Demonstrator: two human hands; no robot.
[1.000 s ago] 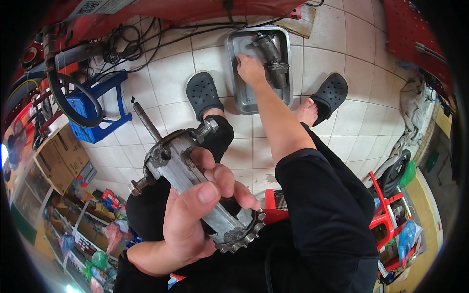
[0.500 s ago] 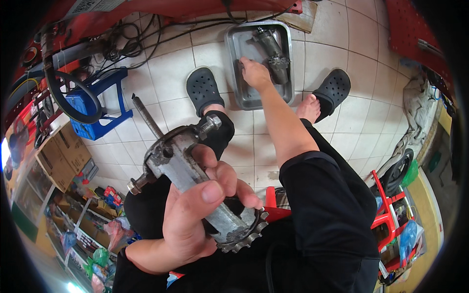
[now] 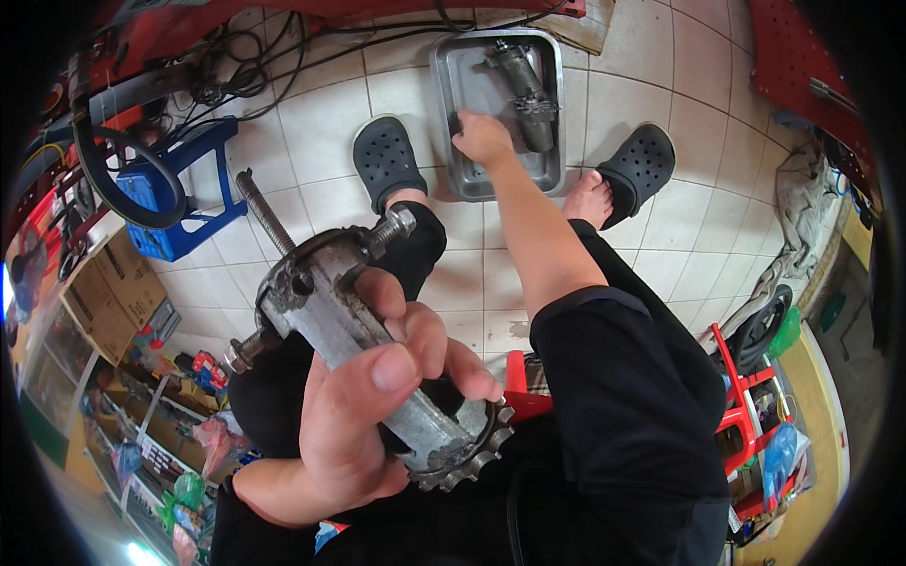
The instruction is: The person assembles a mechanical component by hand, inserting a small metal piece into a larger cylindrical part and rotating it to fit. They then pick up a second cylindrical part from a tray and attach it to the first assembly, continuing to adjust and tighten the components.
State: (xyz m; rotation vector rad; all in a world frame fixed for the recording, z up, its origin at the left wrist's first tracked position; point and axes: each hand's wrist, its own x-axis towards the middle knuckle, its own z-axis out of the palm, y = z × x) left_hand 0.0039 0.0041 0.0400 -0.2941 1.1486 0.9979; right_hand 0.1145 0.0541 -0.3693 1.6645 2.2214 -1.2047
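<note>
At the left, a blue stool (image 3: pixel 179 189) is on the tiled floor, and a box (image 3: pixel 113 297) is nearer to the person. Next comes the housing (image 3: pixel 335 325), a grey, dirty metal piece held up in front of the body, well apart from the floor. At its upper end there are a bolt (image 3: pixel 243 353), a long threaded rod (image 3: pixel 262 212) and a second bolt (image 3: pixel 392 228). The left hand (image 3: pixel 377 377) grasps the housing firmly around its middle, with the thumb across the front. At the lower end is a toothed ring (image 3: pixel 479 460).

Farther away, between the two dark clogs (image 3: pixel 385 156), stands the tray (image 3: pixel 472 80). The right hand (image 3: pixel 483 139) reaches down at its left side; whether its fingers grip something, I cannot tell. To the right of this hand, a metal cylinder (image 3: pixel 524 94) lies in the tray, not held.

As I judge, the housing is in hand with rod, bolts and ring on it, while the cylinder is left in the tray. How much more is done, I cannot tell.
</note>
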